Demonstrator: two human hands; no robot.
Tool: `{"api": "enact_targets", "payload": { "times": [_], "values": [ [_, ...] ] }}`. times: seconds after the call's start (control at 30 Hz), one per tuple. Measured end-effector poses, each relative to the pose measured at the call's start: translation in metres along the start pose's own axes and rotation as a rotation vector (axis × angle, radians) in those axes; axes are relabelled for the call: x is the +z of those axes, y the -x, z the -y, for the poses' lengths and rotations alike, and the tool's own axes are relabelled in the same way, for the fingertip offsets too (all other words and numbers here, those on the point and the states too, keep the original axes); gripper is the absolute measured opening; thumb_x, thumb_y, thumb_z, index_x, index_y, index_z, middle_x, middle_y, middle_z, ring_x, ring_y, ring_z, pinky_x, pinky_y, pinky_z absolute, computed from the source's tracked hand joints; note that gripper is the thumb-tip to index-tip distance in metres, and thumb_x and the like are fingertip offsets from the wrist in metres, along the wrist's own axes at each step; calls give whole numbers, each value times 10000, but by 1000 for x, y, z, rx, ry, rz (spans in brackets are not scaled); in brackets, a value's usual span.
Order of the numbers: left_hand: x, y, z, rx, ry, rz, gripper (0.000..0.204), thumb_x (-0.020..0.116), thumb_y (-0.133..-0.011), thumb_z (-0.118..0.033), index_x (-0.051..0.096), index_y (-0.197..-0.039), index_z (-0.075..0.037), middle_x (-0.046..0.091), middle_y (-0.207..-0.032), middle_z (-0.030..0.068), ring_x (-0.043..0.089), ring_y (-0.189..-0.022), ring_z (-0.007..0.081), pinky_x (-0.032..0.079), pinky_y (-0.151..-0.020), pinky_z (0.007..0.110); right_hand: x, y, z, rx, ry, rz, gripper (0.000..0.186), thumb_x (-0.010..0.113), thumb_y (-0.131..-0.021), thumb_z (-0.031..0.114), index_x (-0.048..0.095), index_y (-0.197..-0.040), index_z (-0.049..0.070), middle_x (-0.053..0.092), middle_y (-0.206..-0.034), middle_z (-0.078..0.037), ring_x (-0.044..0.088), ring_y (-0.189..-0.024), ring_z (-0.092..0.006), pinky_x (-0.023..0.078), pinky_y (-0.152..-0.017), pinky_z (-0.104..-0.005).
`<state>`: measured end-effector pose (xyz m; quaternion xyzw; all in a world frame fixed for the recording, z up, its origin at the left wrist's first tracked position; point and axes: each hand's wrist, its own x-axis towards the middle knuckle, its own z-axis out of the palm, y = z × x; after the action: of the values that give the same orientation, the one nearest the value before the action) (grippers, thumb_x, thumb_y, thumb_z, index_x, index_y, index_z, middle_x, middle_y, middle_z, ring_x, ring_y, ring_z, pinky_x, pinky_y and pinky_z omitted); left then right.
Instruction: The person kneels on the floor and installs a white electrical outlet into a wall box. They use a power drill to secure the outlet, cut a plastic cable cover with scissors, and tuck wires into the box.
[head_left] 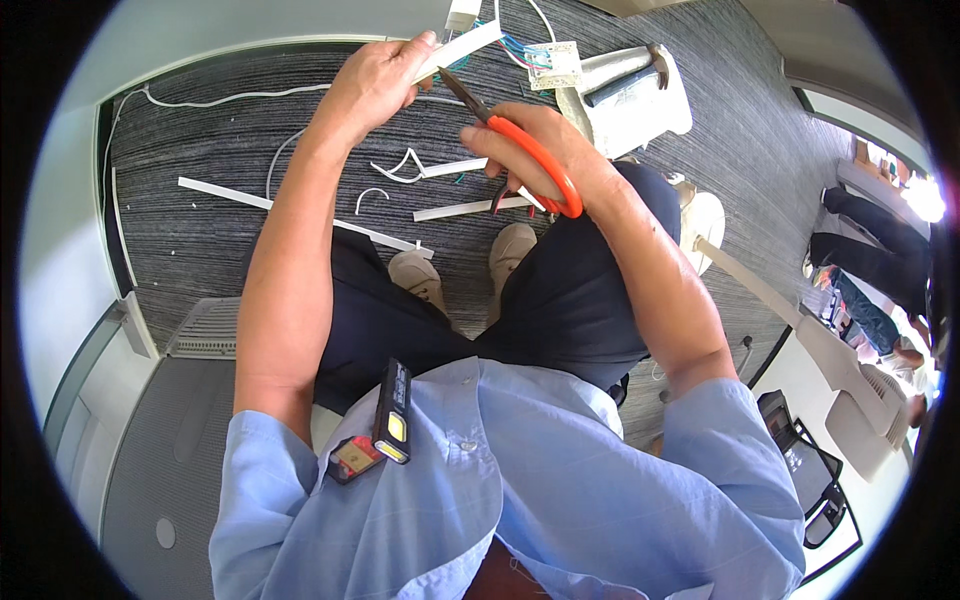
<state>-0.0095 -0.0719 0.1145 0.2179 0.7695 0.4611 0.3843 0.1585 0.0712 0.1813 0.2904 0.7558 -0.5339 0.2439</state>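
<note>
**Orange-handled cutters set against a white trunking strip**

The left hand [375, 80], at about 11 o'clock in the head view, has its fingers wrapped around a flat white plastic trunking strip [462, 48], thumb on top. The strip runs up and to the right from the fist, toward 12 o'clock, and its free end lies just beside a white wall box [463, 13].

The right hand [535, 150], just right of centre at about 1 o'clock, is closed on the orange handles of a pair of cutters [510, 135]. Their dark blades point up-left toward the strip and stand slightly parted. The tips lie just below the strip's underside; whether they touch it cannot be told.

Below the hands, grey ribbed carpet [200, 120] carries offcuts. A long white strip [300, 212] slants from 9 o'clock toward centre, a shorter white piece [470, 208] lies under the right hand, and curled white cable scraps [400, 168] sit between them. At 12 to 1 o'clock a small faceplate with coloured wires [555, 62] rests beside a white tool bag [630, 100]. The person sits in dark trousers, pale shoes [420, 275] on the carpet. A black-and-yellow clip light [392, 412] hangs from the blue shirt [520, 480] pocket.
</note>
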Motion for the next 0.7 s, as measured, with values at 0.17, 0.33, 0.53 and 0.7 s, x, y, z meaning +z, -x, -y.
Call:
{"api": "enact_targets", "payload": {
  "times": [0.17, 0.33, 0.53, 0.7],
  "values": [
    [2, 1, -1, -71, 211, 40, 602, 481, -1075, -564, 673, -909, -18, 493, -573, -27, 376, -444, 37, 250, -401, 216, -1, -5, -2, -5, -21, 7, 514, 660, -976, 493, 688, -1039, -16, 702, -813, -84, 674, -643, -138, 555, -618, -290],
    [-3, 3, -5, -196, 262, 197, 611, 462, -1079, -578, 660, -919, -22, 486, -566, -32, 326, -424, 16, 196, -378, 199, 1, -5, -8, -125, 81, -67, 560, 650, -978, 508, 698, -1147, -24, 704, -820, -84, 693, -727, -167, 557, -691, -304],
    [-1, 4, -7, -147, 231, 197, 649, 443, -1074, -603, 665, -904, -19, 466, -551, -34, 288, -410, 12, 190, -366, 202, 6, -7, -11, -182, 135, -134, 502, 650, -990, 481, 695, -1079, -11, 673, -767, -104, 661, -731, -176, 529, -690, -341],
    [-4, 5, -10, -155, 254, 211, 656, 448, -1069, -611, 673, -912, -14, 458, -550, -33, 279, -409, 23, 163, -379, 230, 3, -4, -7, -141, 178, -153, 486, 708, -961, 443, 689, -979, -42, 701, -782, -193, 717, -748, -296, 560, -713, -375]
  ]
}}
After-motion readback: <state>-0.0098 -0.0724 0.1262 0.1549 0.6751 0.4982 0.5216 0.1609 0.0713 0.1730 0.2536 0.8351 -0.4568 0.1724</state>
